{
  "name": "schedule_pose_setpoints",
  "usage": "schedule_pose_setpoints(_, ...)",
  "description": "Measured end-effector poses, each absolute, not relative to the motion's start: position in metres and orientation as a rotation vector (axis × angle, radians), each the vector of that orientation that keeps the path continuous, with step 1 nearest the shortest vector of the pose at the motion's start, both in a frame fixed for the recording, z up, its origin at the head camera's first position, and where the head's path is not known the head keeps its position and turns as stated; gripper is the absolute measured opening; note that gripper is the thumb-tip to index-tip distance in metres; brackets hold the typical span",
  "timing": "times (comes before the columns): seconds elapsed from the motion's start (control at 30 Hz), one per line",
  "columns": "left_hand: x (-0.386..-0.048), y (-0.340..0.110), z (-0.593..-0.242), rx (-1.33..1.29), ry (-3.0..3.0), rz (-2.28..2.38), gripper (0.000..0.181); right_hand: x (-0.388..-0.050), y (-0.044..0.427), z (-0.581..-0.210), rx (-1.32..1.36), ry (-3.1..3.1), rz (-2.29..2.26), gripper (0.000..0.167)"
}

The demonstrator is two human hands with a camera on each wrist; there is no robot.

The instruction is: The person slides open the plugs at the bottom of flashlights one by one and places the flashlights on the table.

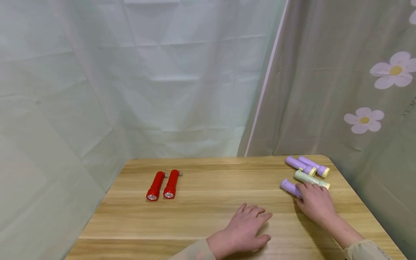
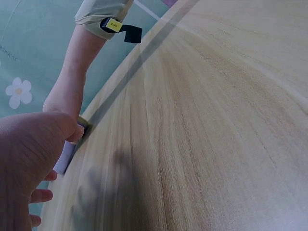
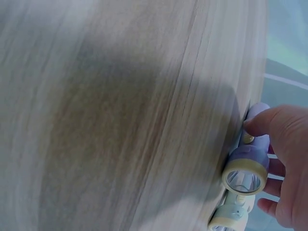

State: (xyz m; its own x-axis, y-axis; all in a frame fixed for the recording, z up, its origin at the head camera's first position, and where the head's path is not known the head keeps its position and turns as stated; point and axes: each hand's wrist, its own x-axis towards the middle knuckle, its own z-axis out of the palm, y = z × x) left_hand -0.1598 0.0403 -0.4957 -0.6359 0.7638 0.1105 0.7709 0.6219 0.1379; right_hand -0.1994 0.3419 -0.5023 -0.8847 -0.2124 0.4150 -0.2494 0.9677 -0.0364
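Observation:
My right hand (image 1: 315,203) holds a purple flashlight (image 1: 290,188) that lies on the table. In the right wrist view the thumb of the right hand (image 3: 288,159) is on one side of the purple flashlight (image 3: 250,153), with the fingers on its far side; its yellow-rimmed lens faces the camera. Close beside it lies a pale green flashlight (image 1: 306,177), partly covered by the hand. My left hand (image 1: 244,228) is over the middle front of the table, fingers spread, holding nothing. In the left wrist view the left hand (image 2: 29,159) partly hides the purple flashlight.
Two more purple flashlights (image 1: 300,166) with yellow heads lie at the table's back right corner. Two red flashlights (image 1: 163,185) lie side by side at the left, lenses toward me. Curtains (image 1: 195,79) hang behind the wooden table (image 1: 208,180).

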Motion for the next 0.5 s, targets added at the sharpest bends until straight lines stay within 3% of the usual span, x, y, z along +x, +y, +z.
schedule_pose_setpoints(0.5,-0.1586,0.0422,-0.4973,-1.311,-2.781,-0.264,0.059,-0.2062,0.3421,-0.4941,0.305,-2.799,0.119,0.040)
